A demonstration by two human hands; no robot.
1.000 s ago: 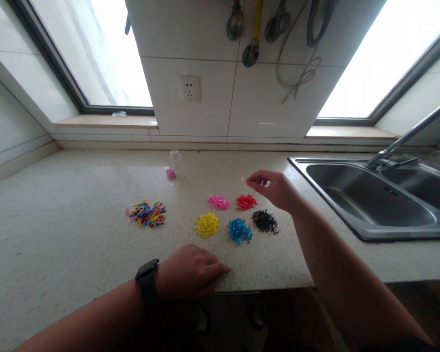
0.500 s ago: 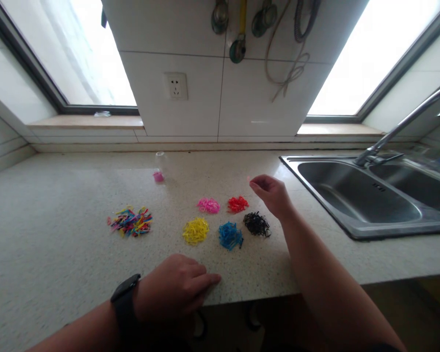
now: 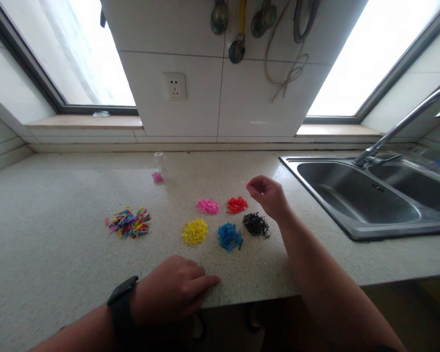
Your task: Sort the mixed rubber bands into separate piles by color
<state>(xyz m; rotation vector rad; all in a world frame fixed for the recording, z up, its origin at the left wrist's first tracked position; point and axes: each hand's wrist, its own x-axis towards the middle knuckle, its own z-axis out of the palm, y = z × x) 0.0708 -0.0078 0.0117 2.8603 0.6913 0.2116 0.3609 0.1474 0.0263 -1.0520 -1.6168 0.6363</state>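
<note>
My right hand (image 3: 267, 195) is raised behind the red pile, thumb and index finger pinched on a tiny pinkish rubber band (image 3: 244, 183). Below it on the counter lie small piles of red rubber bands (image 3: 237, 205) and black rubber bands (image 3: 255, 225). Beside these are pink (image 3: 207, 206), yellow (image 3: 194, 231) and blue rubber bands (image 3: 230, 236). My left hand (image 3: 178, 287) rests at the counter's front edge, index finger stretched out and the others loosely curled, holding nothing. A mixed-colour pile of bands (image 3: 130, 222) sits farther left.
A clear container with some pink at one end (image 3: 157, 177) stands towards the back of the counter (image 3: 58, 195). On the right is a steel double sink (image 3: 352, 195) with a faucet (image 3: 381, 142). Pipes and a socket (image 3: 175, 86) are on the tiled wall.
My right hand has shifted slightly left, bringing the pinkish band closer to the space above the red pile. My left hand has stayed in place.
</note>
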